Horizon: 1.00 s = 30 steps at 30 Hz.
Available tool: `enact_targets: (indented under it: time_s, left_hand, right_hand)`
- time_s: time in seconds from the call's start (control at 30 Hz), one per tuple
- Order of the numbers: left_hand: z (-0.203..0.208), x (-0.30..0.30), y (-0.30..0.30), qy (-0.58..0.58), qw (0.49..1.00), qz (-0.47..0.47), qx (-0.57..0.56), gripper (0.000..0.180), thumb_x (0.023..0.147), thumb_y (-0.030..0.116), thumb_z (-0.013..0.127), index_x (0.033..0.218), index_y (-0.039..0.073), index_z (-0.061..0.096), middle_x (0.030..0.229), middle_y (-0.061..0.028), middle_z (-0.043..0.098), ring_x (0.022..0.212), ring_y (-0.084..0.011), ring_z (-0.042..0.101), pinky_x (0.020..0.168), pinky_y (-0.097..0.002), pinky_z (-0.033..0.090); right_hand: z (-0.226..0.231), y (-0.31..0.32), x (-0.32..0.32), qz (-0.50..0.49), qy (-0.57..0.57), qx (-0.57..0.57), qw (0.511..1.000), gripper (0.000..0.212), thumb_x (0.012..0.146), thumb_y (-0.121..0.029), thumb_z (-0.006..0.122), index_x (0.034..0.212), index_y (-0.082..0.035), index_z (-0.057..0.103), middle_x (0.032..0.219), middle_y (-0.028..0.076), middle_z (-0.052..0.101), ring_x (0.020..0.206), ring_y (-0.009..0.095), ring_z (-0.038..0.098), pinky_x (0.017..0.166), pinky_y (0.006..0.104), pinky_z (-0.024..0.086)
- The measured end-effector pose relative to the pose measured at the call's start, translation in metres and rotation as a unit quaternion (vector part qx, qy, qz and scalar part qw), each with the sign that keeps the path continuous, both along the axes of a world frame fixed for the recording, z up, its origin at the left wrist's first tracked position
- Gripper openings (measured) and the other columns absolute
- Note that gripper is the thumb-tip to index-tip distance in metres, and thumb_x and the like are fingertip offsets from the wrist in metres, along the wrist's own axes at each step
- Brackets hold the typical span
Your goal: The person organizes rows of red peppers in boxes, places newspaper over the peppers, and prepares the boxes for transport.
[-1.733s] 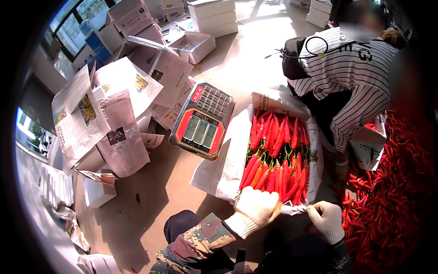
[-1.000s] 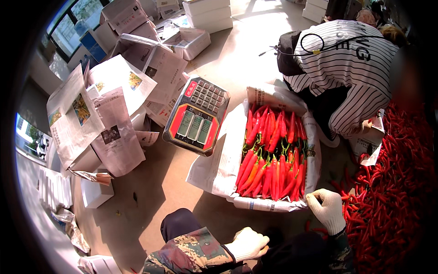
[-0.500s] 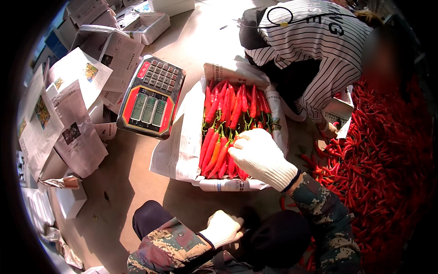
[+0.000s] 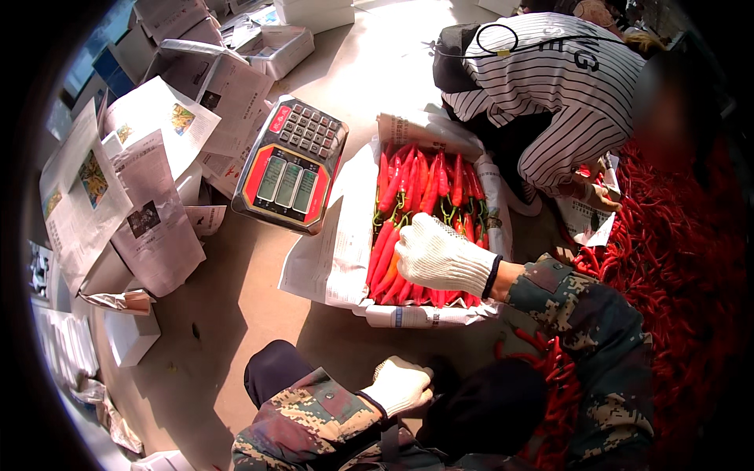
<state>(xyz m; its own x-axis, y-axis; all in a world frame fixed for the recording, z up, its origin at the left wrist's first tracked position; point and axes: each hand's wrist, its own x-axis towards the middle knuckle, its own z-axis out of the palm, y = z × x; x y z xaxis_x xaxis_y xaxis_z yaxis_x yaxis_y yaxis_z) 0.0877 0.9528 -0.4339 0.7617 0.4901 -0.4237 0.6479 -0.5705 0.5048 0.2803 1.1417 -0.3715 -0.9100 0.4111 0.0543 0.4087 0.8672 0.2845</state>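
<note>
A white box lined with newspaper [image 4: 334,271] holds red chilli peppers [image 4: 408,182] laid in two rows, their green stems meeting along the middle. Over the near row, my right hand [image 4: 444,255] in a white knitted glove is closed, fingers curled down among the peppers by the stems. Its palm hides whatever the fingertips grip. My left hand [image 4: 399,386], gloved the same way, rests loosely closed beside my knee, and nothing shows in it.
Left of the box stands a scale with keypad and display [image 4: 290,165]. Newspaper-lined boxes [image 4: 165,204] crowd the left side. A big heap of red chillies [image 4: 667,290] covers the right. Across from me, a person in a striped shirt [image 4: 550,86] bends over another newspaper-lined box [image 4: 585,220].
The whole view has shifted, so the box and scale appear farther right. Over the box, my right hand has moved leftward and slightly away from me. My left hand stays by the knee.
</note>
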Motion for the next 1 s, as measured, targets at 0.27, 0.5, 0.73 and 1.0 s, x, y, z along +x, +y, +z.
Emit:
enact_targets:
  time_s: [0.27,0.5,0.73,1.0]
  left_hand:
    - [-0.009,0.024,0.004,-0.014,1.0,-0.016,-0.007,0.033,0.095,0.042,0.07,0.097,0.01,0.078,0.081,-0.0155,0.076,0.075,-0.0394,0.077,0.069,-0.0538,0.062]
    - [-0.013,0.021,0.007,-0.023,1.0,-0.016,-0.014,0.031,0.095,0.04,0.069,0.1,0.011,0.078,0.084,-0.0153,0.077,0.075,-0.04,0.076,0.069,-0.0537,0.062]
    - [-0.018,0.023,0.003,-0.039,0.999,-0.003,-0.006,0.029,0.097,0.037,0.066,0.1,0.011,0.078,0.081,-0.0163,0.077,0.076,-0.0405,0.077,0.07,-0.0546,0.062]
    - [-0.042,0.019,0.001,-0.061,0.997,0.003,-0.056,0.035,0.101,0.04,0.062,0.098,0.008,0.076,0.08,-0.0185,0.077,0.075,-0.0422,0.077,0.07,-0.0546,0.061]
  right_hand:
    - [-0.012,0.004,0.018,-0.145,0.003,-0.033,0.989,0.01,0.079,-0.018,0.076,0.075,-0.009,0.074,0.077,0.007,0.073,0.08,0.027,0.07,0.077,0.0427,0.046]
    - [-0.017,0.031,0.027,-0.158,0.065,-0.178,0.969,0.012,0.068,-0.015,0.076,0.076,-0.006,0.074,0.066,0.015,0.07,0.067,0.037,0.075,0.062,0.0486,0.056]
    - [0.013,0.026,0.025,-0.037,0.032,-0.1,0.994,0.009,0.068,-0.016,0.076,0.066,-0.01,0.07,0.06,0.011,0.065,0.059,0.033,0.066,0.071,0.0449,0.049]
    - [0.088,-0.012,0.059,-0.131,0.147,-0.223,0.955,0.017,0.073,-0.022,0.078,0.066,-0.009,0.069,0.06,0.011,0.064,0.061,0.036,0.069,0.068,0.0445,0.053]
